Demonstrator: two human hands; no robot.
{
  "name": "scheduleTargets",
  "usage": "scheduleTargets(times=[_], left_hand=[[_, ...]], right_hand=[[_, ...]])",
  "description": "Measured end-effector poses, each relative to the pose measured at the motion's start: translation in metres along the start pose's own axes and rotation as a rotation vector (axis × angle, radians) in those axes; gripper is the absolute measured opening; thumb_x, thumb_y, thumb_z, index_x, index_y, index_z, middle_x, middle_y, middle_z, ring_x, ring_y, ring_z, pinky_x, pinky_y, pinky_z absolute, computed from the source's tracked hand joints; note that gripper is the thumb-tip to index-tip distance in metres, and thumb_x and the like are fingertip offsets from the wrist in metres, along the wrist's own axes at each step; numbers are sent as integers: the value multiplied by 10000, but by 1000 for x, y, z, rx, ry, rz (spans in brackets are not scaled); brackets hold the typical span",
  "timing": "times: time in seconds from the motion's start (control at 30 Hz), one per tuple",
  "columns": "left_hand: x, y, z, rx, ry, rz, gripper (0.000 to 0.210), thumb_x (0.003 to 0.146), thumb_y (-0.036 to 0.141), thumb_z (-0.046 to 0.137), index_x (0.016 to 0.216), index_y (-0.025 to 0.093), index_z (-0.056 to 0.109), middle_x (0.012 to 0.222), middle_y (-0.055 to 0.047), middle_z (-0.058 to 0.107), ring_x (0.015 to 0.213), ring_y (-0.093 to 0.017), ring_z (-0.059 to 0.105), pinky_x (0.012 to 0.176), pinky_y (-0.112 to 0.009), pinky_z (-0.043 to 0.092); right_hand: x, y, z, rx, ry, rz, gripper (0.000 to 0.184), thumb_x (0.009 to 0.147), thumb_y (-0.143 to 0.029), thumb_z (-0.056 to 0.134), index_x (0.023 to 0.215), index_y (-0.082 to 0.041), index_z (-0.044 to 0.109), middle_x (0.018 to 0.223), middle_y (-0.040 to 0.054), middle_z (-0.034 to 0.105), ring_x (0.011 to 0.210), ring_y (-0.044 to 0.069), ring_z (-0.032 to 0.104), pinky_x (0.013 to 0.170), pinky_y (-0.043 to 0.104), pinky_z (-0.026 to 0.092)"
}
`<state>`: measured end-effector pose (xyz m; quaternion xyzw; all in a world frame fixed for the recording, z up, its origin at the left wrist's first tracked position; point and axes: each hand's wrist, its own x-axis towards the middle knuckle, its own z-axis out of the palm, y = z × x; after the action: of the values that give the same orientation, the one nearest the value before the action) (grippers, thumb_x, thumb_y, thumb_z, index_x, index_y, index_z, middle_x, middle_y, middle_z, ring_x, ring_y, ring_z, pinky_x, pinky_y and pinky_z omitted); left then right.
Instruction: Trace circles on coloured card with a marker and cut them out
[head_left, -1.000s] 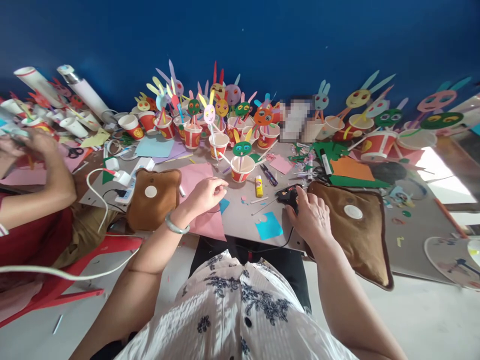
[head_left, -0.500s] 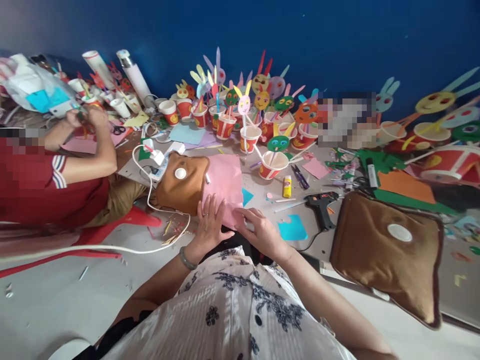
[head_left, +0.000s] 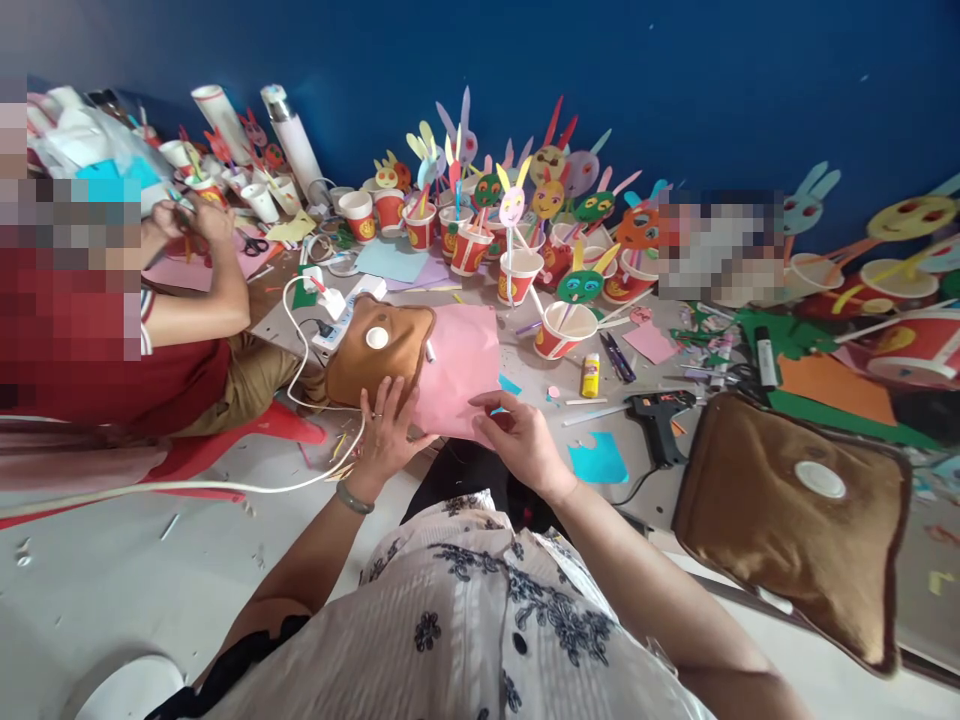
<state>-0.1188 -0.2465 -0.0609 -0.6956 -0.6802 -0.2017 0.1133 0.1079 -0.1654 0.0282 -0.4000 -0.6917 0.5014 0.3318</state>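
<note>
My left hand (head_left: 390, 432) lies open, fingers spread across the lower edge of a brown plush hot-water bag (head_left: 375, 365) and its border with a pink paper sheet (head_left: 461, 355). The sheet lies against the bag's right side. At the sheet's lower right corner is my right hand (head_left: 521, 440), loosely curled, with thumb and forefinger slightly apart over the paper. A small white stick (head_left: 430, 351) rests at the sheet's left edge. Blue paper scraps (head_left: 598, 458) lie to the right of my right hand.
Red-and-white paper cups (head_left: 564, 332) with paper rabbit faces line the wall. To the right are a glue stick (head_left: 591, 376), scissors (head_left: 618, 357), a glue gun (head_left: 661, 420) and another brown bag (head_left: 787, 530). A white cord (head_left: 247, 487) crosses left, near a co-worker's arm (head_left: 202, 310).
My left hand has slid left off the pink sheet, towards the brown bag. My right hand's fingers have loosened at the sheet's corner. The view has shifted slightly left.
</note>
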Motion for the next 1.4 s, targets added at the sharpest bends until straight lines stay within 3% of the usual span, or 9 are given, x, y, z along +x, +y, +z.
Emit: scheduleTargets(times=[0.13, 0.23, 0.47, 0.6, 0.77, 0.93, 1.1, 1.23, 1.4], left_hand=[[2, -29, -4, 3, 61, -87, 712, 874, 353, 723, 1525, 178, 493, 1655, -236, 321, 1579, -442, 178, 1246, -715, 125], [5, -47, -12, -85, -34, -31, 734, 811, 92, 643, 1525, 185, 497, 1664, -209, 318, 1581, -425, 187, 1253, -695, 178], [45, -69, -56, -375, 39, -27, 635, 788, 15, 428, 1365, 181, 635, 1387, -104, 668, 1329, -242, 610, 1176, -421, 479], [88, -67, -71, -422, 227, -230, 341, 898, 108, 445, 1132, 171, 685, 1115, -68, 765, 1032, -180, 730, 953, -298, 579], [154, -79, -74, -487, 532, -318, 256, 885, 25, 422, 992, 154, 615, 986, -56, 727, 963, -154, 703, 965, -284, 544], [198, -89, -79, -492, 494, -361, 258, 873, -20, 396, 986, 117, 583, 965, -38, 702, 981, -147, 705, 972, -309, 536], [166, -68, -69, -568, 208, -154, 329, 798, 11, 413, 964, 165, 651, 984, -31, 754, 951, -145, 727, 906, -255, 573], [110, -62, -66, -480, -54, -51, 427, 816, 86, 409, 1126, 164, 691, 1170, -82, 744, 1158, -199, 692, 1075, -348, 528], [46, -37, -61, -195, -307, 95, 1006, 665, 418, 822, 1560, 192, 422, 1656, -214, 321, 1533, -455, 295, 1226, -670, 257]], right_hand=[[5, 3, 0, 56, 10, 39, 188, 843, -314, 628, 968, -195, 703, 944, 45, 698, 719, 143, 598, 628, 267, 465], [4, 8, 4, 114, 59, 59, 212, 817, -306, 645, 1001, -202, 666, 905, 17, 653, 660, 118, 573, 600, 259, 447], [-10, 19, 14, 432, 221, 200, 671, 761, -408, 792, 1300, -258, 422, 943, -19, 640, 675, 120, 630, 650, 271, 519], [-10, 28, 15, 325, 42, 217, 497, 801, -505, 730, 1168, -212, 568, 917, 25, 687, 811, 186, 672, 748, 332, 563], [-10, 30, 15, 181, -53, 193, 294, 791, -470, 712, 861, -192, 643, 743, -1, 634, 729, 176, 577, 679, 309, 504], [-8, 24, 12, 110, -84, 173, 247, 794, -427, 676, 785, -184, 633, 672, -32, 539, 659, 135, 452, 611, 267, 400], [-3, 19, 9, 110, -57, 164, 296, 811, -450, 644, 684, -201, 547, 628, -46, 454, 640, 125, 386, 576, 259, 340], [2, 14, 11, 176, -22, 151, 282, 843, -460, 608, 747, -200, 553, 675, -30, 512, 676, 137, 445, 603, 262, 391], [10, 1, 24, 295, -29, 121, 275, 908, -472, 519, 866, -203, 562, 752, -3, 588, 735, 157, 534, 661, 272, 480]])
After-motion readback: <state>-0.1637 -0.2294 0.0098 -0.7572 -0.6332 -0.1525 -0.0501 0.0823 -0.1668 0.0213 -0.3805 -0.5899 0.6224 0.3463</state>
